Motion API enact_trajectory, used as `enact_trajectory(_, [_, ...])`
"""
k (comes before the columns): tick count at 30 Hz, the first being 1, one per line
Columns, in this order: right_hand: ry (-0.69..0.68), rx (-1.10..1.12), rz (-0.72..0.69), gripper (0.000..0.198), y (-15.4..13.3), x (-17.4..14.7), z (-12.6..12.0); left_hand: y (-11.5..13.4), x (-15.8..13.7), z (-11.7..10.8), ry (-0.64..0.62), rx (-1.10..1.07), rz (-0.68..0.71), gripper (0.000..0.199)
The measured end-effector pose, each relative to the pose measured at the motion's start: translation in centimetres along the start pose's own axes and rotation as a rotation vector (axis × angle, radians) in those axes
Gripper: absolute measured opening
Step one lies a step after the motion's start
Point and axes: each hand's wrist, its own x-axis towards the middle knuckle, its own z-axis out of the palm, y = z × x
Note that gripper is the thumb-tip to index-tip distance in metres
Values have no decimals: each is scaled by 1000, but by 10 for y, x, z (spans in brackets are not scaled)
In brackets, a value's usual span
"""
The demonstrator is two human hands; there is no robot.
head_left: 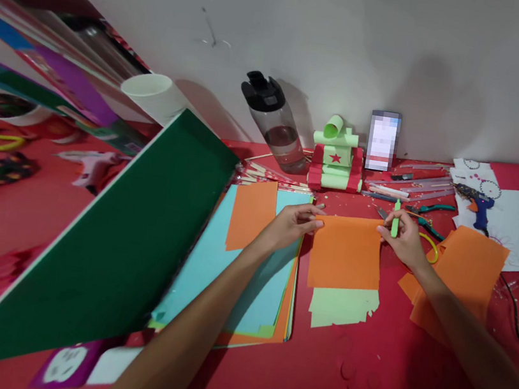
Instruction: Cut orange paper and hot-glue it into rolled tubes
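A sheet of orange paper (346,255) is held by its two upper corners. My left hand (294,225) pinches the upper left corner between thumb and fingers. At the upper right corner, my right hand (401,237) grips the sheet and also keeps a light green marker (396,217) upright between its fingers. Under the orange sheet's lower edge shows a pale green paper piece (342,308) with a torn, uneven border. Left of them, another orange sheet (251,214) rests on a stack of coloured papers (245,295) with light blue on top.
A tilted green board (123,233) stands at the left. Behind the hands are a water bottle (280,133), a green and red paper model (336,160) and a phone (383,141). Orange papers (464,281), pliers (435,209) and a blue glue gun (482,210) lie right.
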Motion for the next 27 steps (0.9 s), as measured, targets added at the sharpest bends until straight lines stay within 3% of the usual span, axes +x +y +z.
enact_trajectory(13, [11, -36, 12, 33, -2, -1, -2, 7, -3, 1, -22, -2, 4, 42])
enact_trajectory(22, [21, -15, -7, 35, 1, 0, 0, 6, -3, 6, 80, 22, 10, 36])
enact_trajectory(27, [7, -2, -6, 37, 2, 0, 0, 5, -3, 7, 148, 17, 16, 42])
